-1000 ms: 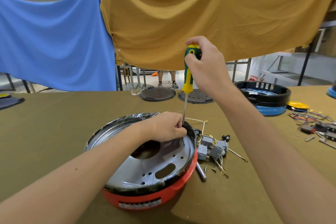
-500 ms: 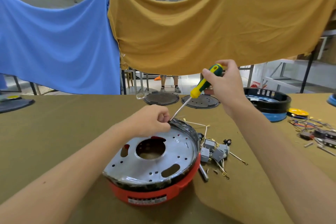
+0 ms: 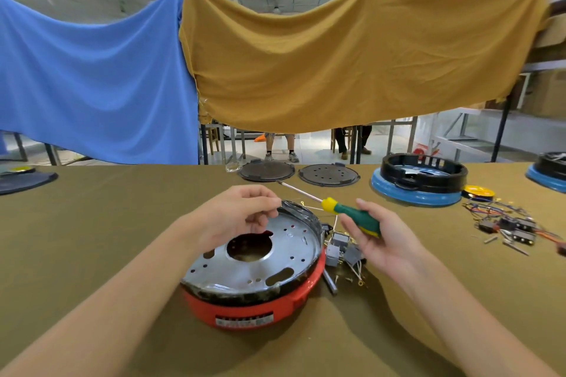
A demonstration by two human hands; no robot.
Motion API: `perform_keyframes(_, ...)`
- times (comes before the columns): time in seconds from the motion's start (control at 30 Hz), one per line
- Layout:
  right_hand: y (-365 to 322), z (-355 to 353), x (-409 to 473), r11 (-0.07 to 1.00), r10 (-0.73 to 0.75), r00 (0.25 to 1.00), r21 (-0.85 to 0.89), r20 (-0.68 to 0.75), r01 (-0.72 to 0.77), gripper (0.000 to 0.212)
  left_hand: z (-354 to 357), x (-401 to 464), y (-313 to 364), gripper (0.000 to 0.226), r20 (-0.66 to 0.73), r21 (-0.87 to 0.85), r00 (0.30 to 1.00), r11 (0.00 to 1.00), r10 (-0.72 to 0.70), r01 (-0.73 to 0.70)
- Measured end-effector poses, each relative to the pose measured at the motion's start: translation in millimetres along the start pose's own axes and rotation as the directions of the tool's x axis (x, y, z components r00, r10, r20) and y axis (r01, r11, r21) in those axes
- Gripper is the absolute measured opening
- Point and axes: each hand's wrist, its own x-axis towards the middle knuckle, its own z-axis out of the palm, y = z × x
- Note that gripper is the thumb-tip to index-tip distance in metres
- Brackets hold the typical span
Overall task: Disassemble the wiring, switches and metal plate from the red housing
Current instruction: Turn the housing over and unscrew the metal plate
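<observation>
The red housing (image 3: 254, 309) sits on the table in front of me, with a round metal plate (image 3: 254, 257) lying in its top inside a black rim. My left hand (image 3: 235, 217) hovers over the plate's far edge, fingers curled, fingertips pinched near the rim; whether they hold anything is unclear. My right hand (image 3: 382, 235) holds a green and yellow screwdriver (image 3: 346, 212) lying nearly flat, its shaft pointing left and away over the housing. Grey switches with wires (image 3: 343, 251) lie on the table just right of the housing.
Two dark round covers (image 3: 327, 175) and a blue-based black housing (image 3: 416, 183) stand at the table's far side. A pile of wires and switches (image 3: 514, 223) lies at the right. Loose screws (image 3: 349, 278) lie near the housing. People's legs show beyond the hanging cloths.
The screwdriver left the housing rim and swung down to lie nearly flat in my right hand. The tilted housing settled flat on the table. My left hand lifted a little off the rim.
</observation>
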Motion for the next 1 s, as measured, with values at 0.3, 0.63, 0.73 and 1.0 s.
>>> perform_keyframes(0.3, 6.8, 3.7, -19.2, 0.981, 0.185, 0.916, -0.13, 0.356, -0.147, 0.04, 19.7, 4.4, 1.9, 0.02, 0.009, -0.164, 0.997, 0.984, -0.072, 0.072)
perform_keyframes(0.63, 30.0, 7.8, -19.8, 0.572, -0.221, 0.857, -0.65, 0.466, 0.501, 0.007, 37.4, 9.7, 0.4, 0.01, 0.078, -0.012, 0.984, 0.987, -0.162, 0.163)
perform_keyframes(0.73, 33.0, 8.1, -20.8, 0.474, -0.282, 0.82, -0.671, 0.497, 0.57, 0.011, 39.9, 8.5, 0.9, 0.012, 0.085, 0.012, 0.983, 0.987, -0.164, 0.163)
perform_keyframes(1.0, -3.4, -1.1, -8.4, 0.313, -0.168, 0.932, -0.879, 0.321, 0.359, 0.011, 22.8, -17.2, 17.0, 0.025, 0.047, 0.61, 0.996, 0.792, -0.073, 0.029)
